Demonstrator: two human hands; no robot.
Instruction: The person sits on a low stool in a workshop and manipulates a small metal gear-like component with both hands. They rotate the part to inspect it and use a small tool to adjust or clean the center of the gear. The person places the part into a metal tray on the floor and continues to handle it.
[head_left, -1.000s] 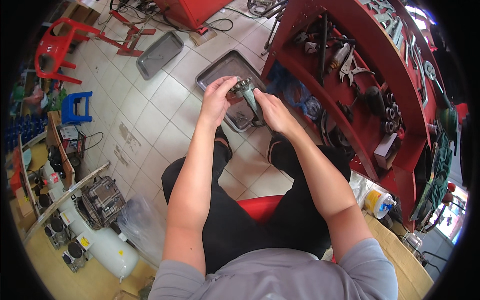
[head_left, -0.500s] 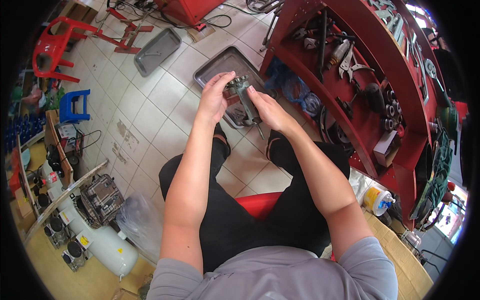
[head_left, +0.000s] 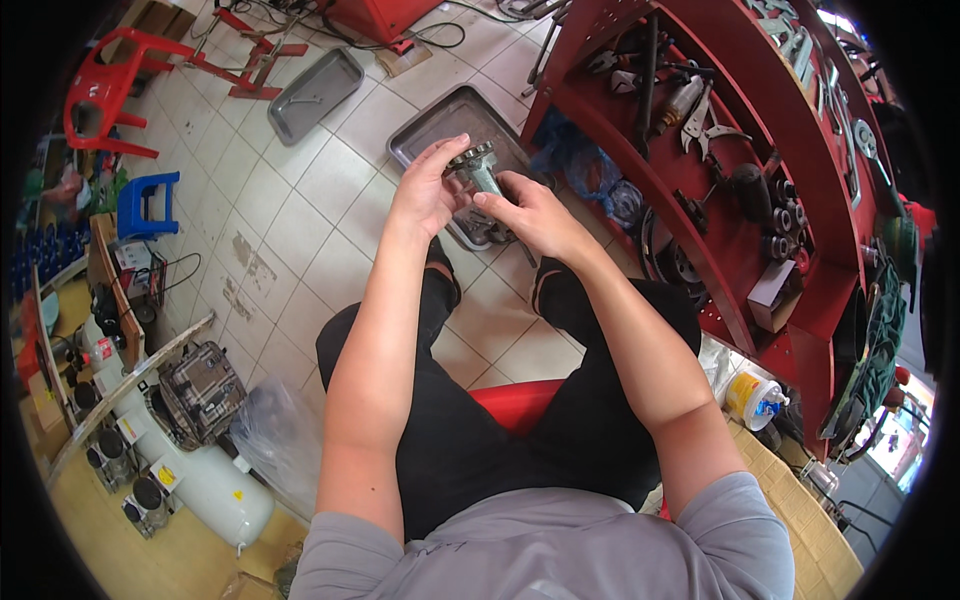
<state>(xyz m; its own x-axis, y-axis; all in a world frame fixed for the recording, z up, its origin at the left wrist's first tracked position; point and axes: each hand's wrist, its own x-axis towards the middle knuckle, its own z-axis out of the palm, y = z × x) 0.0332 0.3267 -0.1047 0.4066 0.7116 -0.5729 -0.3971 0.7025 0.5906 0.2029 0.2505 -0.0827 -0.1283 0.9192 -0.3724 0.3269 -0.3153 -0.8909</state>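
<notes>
Over a grey metal tray on the floor, I hold a dark metal part with a toothed gear between both hands. The gear wheel is at its far end, and a narrower body runs back toward me. My left hand is closed on the gear end, its fingertips on the rim. Round the body, my right hand is closed, with the thumb lying across the top. A thin rod points out at the near end, below the right hand. Much of the part's underside is hidden by my fingers.
A red tool rack with pliers, wrenches and sockets stands close on my right. A second tray lies farther left, near a red chair and a blue stool. A white tank is at lower left.
My right hand has shifted its grip on the part, the thumb now lying over the body and the fingers wrapped behind. The part has tilted a little, its gear face showing more.
</notes>
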